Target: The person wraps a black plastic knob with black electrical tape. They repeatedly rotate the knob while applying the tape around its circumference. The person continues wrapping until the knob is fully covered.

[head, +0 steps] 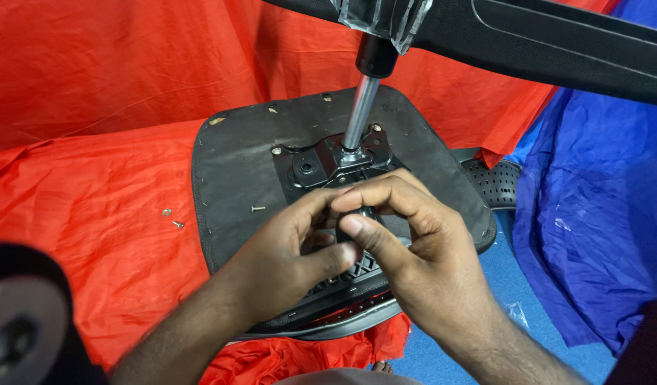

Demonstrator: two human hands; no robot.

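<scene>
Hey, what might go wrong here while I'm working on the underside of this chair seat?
The loose screw on the upturned seat may roll off and get lost in the red cloth, like the two small parts already there. Both hands crowd one small fitting, so fingers may get pinched.

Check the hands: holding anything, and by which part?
Left hand and right hand both pinch a small dark part over the upturned chair seat, fingertips meeting around it. What it is, and where exactly gripped, cannot be told.

Red sheet over floor, blue sheet at right
</scene>
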